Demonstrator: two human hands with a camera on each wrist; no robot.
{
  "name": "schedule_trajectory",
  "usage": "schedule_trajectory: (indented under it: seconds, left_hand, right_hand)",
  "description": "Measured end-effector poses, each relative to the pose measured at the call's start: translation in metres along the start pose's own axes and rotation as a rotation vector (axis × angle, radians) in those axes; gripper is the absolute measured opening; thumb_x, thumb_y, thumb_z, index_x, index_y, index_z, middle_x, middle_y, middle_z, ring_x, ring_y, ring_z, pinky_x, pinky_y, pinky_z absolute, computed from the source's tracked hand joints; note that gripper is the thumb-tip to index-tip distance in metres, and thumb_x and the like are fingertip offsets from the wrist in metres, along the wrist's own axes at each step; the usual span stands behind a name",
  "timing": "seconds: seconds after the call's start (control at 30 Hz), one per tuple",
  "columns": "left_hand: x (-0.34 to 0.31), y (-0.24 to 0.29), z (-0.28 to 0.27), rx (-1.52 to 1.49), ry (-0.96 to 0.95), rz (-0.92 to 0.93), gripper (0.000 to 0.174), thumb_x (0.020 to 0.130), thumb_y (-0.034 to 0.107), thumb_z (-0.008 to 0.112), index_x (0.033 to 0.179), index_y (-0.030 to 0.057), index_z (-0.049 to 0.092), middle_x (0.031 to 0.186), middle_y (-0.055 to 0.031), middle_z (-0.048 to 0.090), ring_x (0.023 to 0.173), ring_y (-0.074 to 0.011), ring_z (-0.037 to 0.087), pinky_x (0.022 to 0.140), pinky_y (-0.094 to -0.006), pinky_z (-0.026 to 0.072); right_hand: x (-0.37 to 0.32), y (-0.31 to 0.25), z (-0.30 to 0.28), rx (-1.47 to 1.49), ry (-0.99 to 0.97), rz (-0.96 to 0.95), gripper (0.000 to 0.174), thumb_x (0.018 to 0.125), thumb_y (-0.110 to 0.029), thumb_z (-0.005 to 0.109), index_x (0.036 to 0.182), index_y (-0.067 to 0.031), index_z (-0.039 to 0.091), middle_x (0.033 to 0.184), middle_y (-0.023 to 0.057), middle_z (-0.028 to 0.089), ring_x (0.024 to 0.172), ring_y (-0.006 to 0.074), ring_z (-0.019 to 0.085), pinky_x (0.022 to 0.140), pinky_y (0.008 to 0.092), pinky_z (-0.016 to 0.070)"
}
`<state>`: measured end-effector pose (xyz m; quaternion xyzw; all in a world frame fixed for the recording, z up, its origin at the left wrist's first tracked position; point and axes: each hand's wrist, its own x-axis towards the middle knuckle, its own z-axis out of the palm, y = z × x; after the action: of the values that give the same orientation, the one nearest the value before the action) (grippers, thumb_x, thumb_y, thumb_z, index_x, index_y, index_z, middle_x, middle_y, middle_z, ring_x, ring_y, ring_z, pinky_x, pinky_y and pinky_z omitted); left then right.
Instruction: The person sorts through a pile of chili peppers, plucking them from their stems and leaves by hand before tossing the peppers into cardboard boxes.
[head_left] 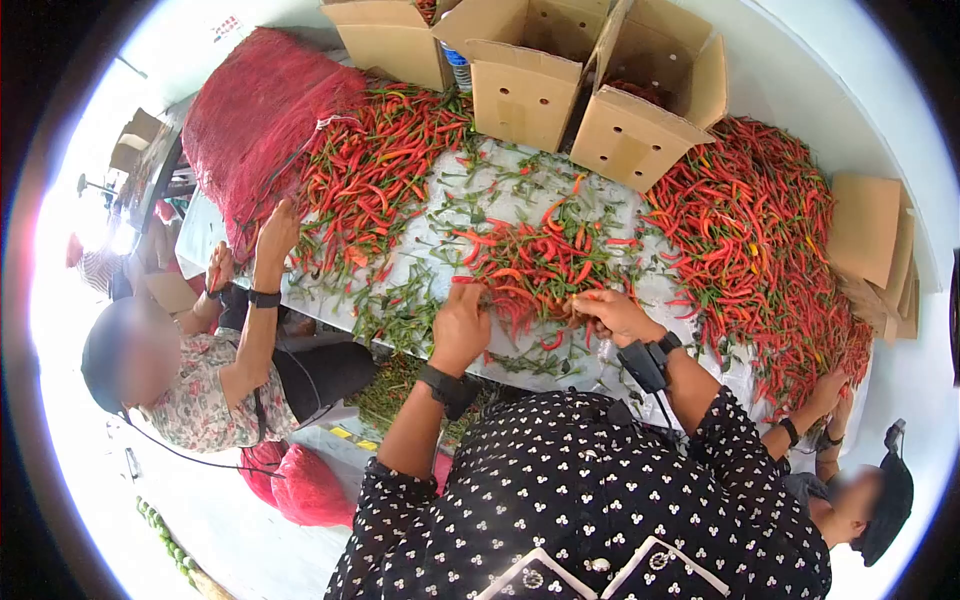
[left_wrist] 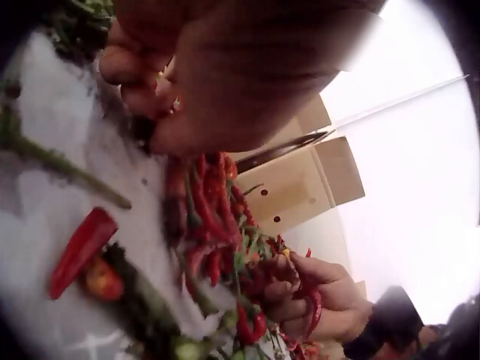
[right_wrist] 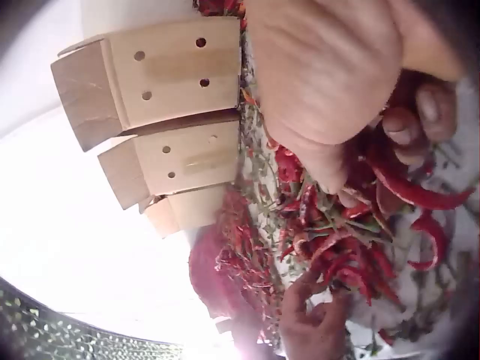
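Red chillies [head_left: 535,262] in curled left hand [head_left: 462,322] and right hand [head_left: 612,314]

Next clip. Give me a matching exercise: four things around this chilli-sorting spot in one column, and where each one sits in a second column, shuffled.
Things
1. red mesh sack
2. open cardboard boxes
3. flat cardboard sheets
4. small chilli pile

Places (head view)
A. between the left hand and the right hand
B. far left end
C. right edge, beyond the big chilli heap
D. far side, in a row

Pairs: 1-B, 2-D, 3-C, 4-A
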<state>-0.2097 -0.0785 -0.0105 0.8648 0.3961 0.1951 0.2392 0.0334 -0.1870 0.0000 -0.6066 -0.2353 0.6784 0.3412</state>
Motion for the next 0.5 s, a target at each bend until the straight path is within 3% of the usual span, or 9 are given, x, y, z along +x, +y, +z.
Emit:
schedule_trajectory:
  seconds: [0.1, 0.2, 0.23, 0.3, 0.47, 0.5]
  left_hand:
    - [0.009, 0.012, -0.006, -0.035, 0.121, -0.046, 0.029, 0.069, 0.006, 0.059, 0.098, 0.0069, 0.057, 0.090, -0.0130, 0.054, 0.070, -0.0343, 0.058, 0.059, -0.0417, 0.0478]
    - [0.011, 0.029, -0.007, -0.093, 0.073, 0.202, 0.011, 0.069, 0.008, 0.060, 0.080, 0.0067, 0.062, 0.086, -0.0075, 0.055, 0.067, -0.0288, 0.059, 0.056, -0.0378, 0.0484]
    - [0.009, 0.034, -0.001, -0.091, 0.073, 0.205, 0.011, 0.069, 0.008, 0.060, 0.080, 0.0067, 0.062, 0.086, -0.0075, 0.055, 0.067, -0.0288, 0.059, 0.056, -0.0378, 0.0484]
    - [0.006, 0.041, 0.012, 0.111, -0.120, 0.226, 0.011, 0.069, 0.012, 0.062, 0.078, 0.0073, 0.061, 0.082, -0.0083, 0.055, 0.067, -0.0280, 0.059, 0.056, -0.0372, 0.0489]
    - [0.004, 0.033, 0.030, 0.197, -0.124, 0.075, 0.013, 0.068, 0.015, 0.063, 0.077, 0.0052, 0.061, 0.084, -0.0102, 0.056, 0.066, -0.0291, 0.060, 0.057, -0.0373, 0.0491]
    - [0.007, 0.029, 0.027, 0.020, -0.043, 0.102, 0.014, 0.069, 0.015, 0.063, 0.078, 0.0039, 0.061, 0.084, -0.0100, 0.058, 0.065, -0.0283, 0.059, 0.057, -0.0360, 0.0488]
  right_hand:
    - [0.004, 0.000, 0.005, 0.154, 0.032, -0.006, 0.021, 0.085, -0.029, 0.058, 0.092, -0.0085, 0.061, 0.071, -0.0036, 0.056, 0.050, 0.0029, 0.041, 0.042, 0.0198, 0.0270]
    - [0.000, 0.003, 0.006, 0.225, 0.022, -0.036, 0.018, 0.085, -0.025, 0.058, 0.089, -0.0080, 0.061, 0.070, -0.0043, 0.055, 0.048, 0.0033, 0.037, 0.041, 0.0205, 0.0263]
    - [-0.001, 0.004, 0.007, 0.249, 0.023, -0.047, 0.017, 0.085, -0.024, 0.058, 0.088, -0.0075, 0.061, 0.071, -0.0042, 0.055, 0.047, 0.0035, 0.036, 0.041, 0.0207, 0.0260]
    - [-0.003, 0.005, 0.009, 0.302, -0.001, -0.052, 0.015, 0.085, -0.022, 0.057, 0.087, -0.0077, 0.061, 0.071, -0.0043, 0.054, 0.047, 0.0035, 0.035, 0.041, 0.0208, 0.0259]
    - [-0.008, 0.004, 0.015, 0.394, -0.049, -0.080, 0.012, 0.086, -0.019, 0.056, 0.087, -0.0076, 0.060, 0.069, -0.0042, 0.052, 0.047, 0.0035, 0.035, 0.041, 0.0208, 0.0262]
    - [-0.009, 0.004, 0.018, 0.374, -0.040, -0.085, 0.012, 0.086, -0.019, 0.056, 0.088, -0.0076, 0.060, 0.070, -0.0041, 0.052, 0.047, 0.0033, 0.035, 0.041, 0.0208, 0.0264]
